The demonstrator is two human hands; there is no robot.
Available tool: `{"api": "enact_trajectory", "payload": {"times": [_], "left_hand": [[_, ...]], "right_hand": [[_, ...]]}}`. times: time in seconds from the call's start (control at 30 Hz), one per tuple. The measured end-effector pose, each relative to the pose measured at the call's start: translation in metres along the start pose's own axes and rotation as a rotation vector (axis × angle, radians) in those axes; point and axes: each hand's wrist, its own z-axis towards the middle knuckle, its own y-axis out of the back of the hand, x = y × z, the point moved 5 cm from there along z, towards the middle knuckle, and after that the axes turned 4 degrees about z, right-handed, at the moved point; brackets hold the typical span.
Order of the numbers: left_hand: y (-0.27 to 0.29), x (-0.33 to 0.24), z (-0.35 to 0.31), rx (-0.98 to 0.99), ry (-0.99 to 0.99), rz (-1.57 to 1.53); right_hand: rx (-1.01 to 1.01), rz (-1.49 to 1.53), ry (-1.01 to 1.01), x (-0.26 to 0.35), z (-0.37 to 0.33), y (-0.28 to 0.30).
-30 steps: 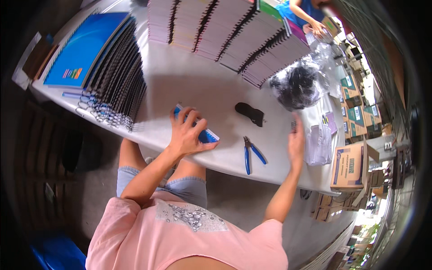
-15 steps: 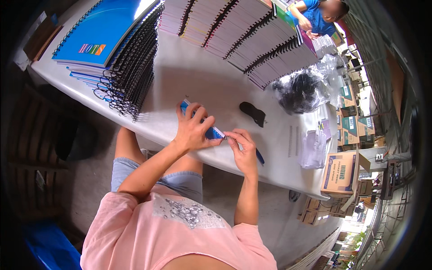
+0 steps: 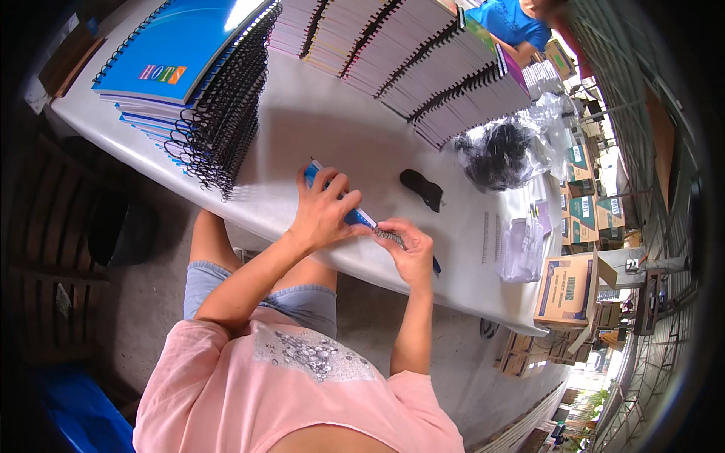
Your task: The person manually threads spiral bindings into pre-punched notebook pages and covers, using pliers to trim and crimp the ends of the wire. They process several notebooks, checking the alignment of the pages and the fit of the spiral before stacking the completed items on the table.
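My left hand [image 3: 325, 213] is wrapped over a small blue-covered notebook [image 3: 360, 217], standing on its edge near the table's front. The left fingers hide much of its cover. At the notebook's right end, my right hand [image 3: 413, 249] pinches a dark wire coil [image 3: 389, 236] between thumb and fingers. One end of the coil meets the notebook's corner; how far it runs into the pages I cannot tell. Beyond the right hand lies a flat black object [image 3: 421, 189]. A dark blue pen-like item [image 3: 436, 265] shows partly beside the right wrist.
A tall stack of blue spiral notebooks [image 3: 151, 57] stands left. Rows of black-bound books [image 3: 453, 98] line the back. To the right are a plastic bag of black coils [image 3: 502, 155], loose coils [image 3: 492, 238], a clear plastic bundle [image 3: 521, 253] and a cardboard box [image 3: 565, 291]. A person [image 3: 513, 26] is behind.
More of the coil now shows between my right fingers, which have turned slightly. My left hand keeps its grip on the notebook. The person at the back has shifted toward the top edge.
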Motion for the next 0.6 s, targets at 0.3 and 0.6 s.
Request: {"api": "enact_trajectory", "payload": {"times": [0.3,0.6], "left_hand": [[0.003,0.003,0.001,0.093,-0.023,-0.005],[0.010,0.003,0.005,0.061,-0.022,-0.083]], "right_hand": [[0.083,-0.164,0.010,0.012,0.007,-0.004],[-0.122,-0.846,0.328,-0.008,0.063,0.072]]}}
